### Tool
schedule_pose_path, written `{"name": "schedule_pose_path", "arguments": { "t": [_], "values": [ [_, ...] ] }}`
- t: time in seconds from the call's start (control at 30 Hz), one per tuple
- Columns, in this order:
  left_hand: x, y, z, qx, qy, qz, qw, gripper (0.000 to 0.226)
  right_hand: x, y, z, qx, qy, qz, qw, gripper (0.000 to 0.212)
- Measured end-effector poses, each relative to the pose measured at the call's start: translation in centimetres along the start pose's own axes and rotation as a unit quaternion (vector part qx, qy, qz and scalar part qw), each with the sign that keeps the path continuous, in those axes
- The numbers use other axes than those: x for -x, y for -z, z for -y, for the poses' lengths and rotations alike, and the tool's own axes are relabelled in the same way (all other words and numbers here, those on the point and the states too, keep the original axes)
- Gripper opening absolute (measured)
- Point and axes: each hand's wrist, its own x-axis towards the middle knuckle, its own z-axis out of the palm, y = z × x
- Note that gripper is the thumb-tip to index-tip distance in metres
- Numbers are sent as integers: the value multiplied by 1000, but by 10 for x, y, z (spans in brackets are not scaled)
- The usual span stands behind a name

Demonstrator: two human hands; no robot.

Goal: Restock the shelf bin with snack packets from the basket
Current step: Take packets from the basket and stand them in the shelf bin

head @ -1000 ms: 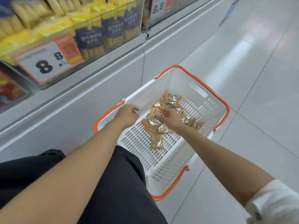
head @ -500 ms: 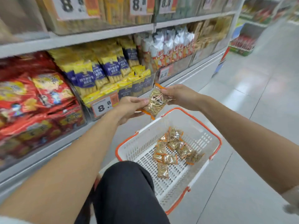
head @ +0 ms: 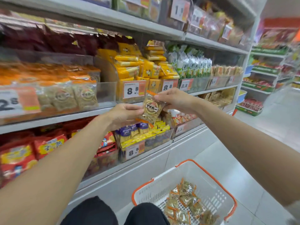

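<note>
The packet (head: 151, 109) hangs in the air just right of the bin (head: 106, 92). The left hand (head: 125, 114) pinches its lower edge and the right hand (head: 175, 99) pinches its orange top seal. It looks light, crinkly and slick, with brittle pieces inside, so the sealed ends are probably the safest hold. Its round logo has dark characters I cannot read. Tags (head: 133, 90) right of the bin read 8.8. The basket (head: 162, 189), well below the bin, holds more packets.

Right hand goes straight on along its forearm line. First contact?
Past the snack packet it pinches, the right hand likely meets the clear bin of yellow packs first; depth unclear.
</note>
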Motion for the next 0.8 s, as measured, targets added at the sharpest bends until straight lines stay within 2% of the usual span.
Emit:
{"name": "schedule_pose_path", "arguments": {
  "t": [0.13, 0.2, 0.27, 0.47, 0.53, 0.63, 0.7, 0.77, 0.8],
  "values": [
    [9, 31, -31, -58, -9, -43, 997, 27, -21, -8, 40, 71, 38, -8, 997, 32],
    [13, 48, -50, -84, -20, -50, 995, 27, -31, -10, 62, 126, 68, -7, 990, 10],
    [15, 66, -73, -120, -42, -65, 990, 22, -47, -12, 83, 177, 104, -25, 978, 18],
    [1, 139, -138, -164, -142, -153, 964, 19, -122, -22, 143, 223, 202, -103, 948, 30],
    [-9, 165, -146, -199, -135, -169, 956, 21, -152, -28, 149, 264, 204, -110, 936, 32],
    [-29, 195, -151, -246, -114, -159, 949, 25, -192, -41, 152, 324, 200, -109, 918, 11],
    [-42, 208, -152, -293, -94, -150, 939, 24, -212, -53, 151, 378, 199, -97, 899, 21],
    [-56, 217, -149, -363, -84, -147, 916, 19, -228, -65, 146, 429, 192, -79, 879, 33],
    [-62, 221, -146, -400, -83, -144, 901, 15, -235, -70, 142, 450, 192, -67, 869, 32]
  ]
}}
